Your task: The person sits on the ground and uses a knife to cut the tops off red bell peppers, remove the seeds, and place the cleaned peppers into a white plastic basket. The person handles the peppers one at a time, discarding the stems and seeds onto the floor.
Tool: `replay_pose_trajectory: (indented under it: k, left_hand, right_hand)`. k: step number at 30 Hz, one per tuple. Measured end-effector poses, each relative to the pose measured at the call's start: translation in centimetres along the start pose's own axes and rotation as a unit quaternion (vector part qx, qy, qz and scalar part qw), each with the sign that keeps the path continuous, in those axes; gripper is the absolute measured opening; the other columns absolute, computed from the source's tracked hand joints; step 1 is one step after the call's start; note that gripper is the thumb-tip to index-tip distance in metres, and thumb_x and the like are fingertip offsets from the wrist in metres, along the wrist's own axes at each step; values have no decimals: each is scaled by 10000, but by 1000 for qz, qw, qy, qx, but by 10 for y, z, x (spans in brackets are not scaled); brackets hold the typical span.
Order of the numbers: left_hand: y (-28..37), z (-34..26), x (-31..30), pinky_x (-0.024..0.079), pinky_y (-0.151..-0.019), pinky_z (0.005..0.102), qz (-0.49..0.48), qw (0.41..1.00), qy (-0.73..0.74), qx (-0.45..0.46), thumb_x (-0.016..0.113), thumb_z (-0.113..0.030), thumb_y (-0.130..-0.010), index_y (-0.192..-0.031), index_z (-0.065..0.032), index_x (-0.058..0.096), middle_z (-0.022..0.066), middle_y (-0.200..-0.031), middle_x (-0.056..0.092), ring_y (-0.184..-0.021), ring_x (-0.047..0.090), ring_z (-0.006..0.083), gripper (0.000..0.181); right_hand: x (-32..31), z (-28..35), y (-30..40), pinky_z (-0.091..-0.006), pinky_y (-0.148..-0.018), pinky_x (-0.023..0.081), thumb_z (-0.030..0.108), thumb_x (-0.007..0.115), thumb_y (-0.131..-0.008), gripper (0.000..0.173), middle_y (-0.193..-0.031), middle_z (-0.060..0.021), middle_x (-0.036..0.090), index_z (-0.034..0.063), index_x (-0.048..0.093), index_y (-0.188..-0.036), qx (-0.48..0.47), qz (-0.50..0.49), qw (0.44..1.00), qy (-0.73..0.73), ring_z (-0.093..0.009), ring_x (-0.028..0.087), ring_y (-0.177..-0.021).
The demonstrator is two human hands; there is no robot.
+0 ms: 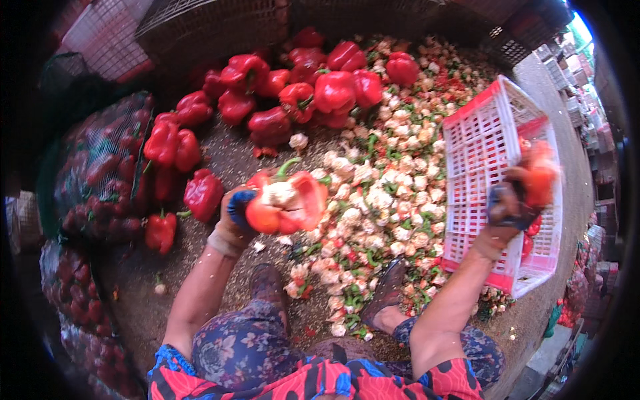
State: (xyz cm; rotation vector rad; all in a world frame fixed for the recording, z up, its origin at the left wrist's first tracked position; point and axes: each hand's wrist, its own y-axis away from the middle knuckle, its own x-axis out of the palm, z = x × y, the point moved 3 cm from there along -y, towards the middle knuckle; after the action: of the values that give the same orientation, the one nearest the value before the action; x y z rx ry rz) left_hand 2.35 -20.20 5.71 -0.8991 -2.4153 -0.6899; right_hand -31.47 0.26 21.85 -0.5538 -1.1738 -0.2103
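Note:
In a blue-palmed work glove, my left hand (237, 217) grips an opened red bell pepper (305, 207); its pale seed core and green stem show on top. My right hand (505, 205), also gloved and blurred, is closed on a red pepper piece (540, 177) over the mouth of a white and red plastic crate (472, 185). More red pepper pieces (527, 245) lie inside that crate. Cut-out seed cores with green stems (370, 200) cover the ground between both hands. Beyond my left hand lie whole red bell peppers (335, 92).
Mesh sacks full of red peppers (105, 165) stand at the left. Dark crates (215, 30) line the far side, with a pale crate (107, 40) at the upper left. My shoes (387, 290) rest beside the heap of cores. Stacked crates (560, 75) stand far right.

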Motion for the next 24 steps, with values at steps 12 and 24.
replay_pose_trajectory:
  k: [12,24]
  left_hand:
    - [20,12,5,401,-1062,364,100,988,-61,-100,588,-308,-891,-1298,33,507,135,-1293,572,-1188,551,241,538]
    - [34,38,-2,510,-888,309,5,982,84,-167,584,-91,-910,-1164,14,593,102,-1076,661,-987,631,158,275]
  right_hand:
    - [0,-217,-1,-371,-788,550,265,801,-635,643,-1080,-97,650,142,592,-1230,208,283,421,836,-254,622,-1007]
    - [-73,-224,28,-257,-751,504,187,807,-703,456,-869,-74,690,-7,649,-1084,405,-152,764,478,-96,633,-847]
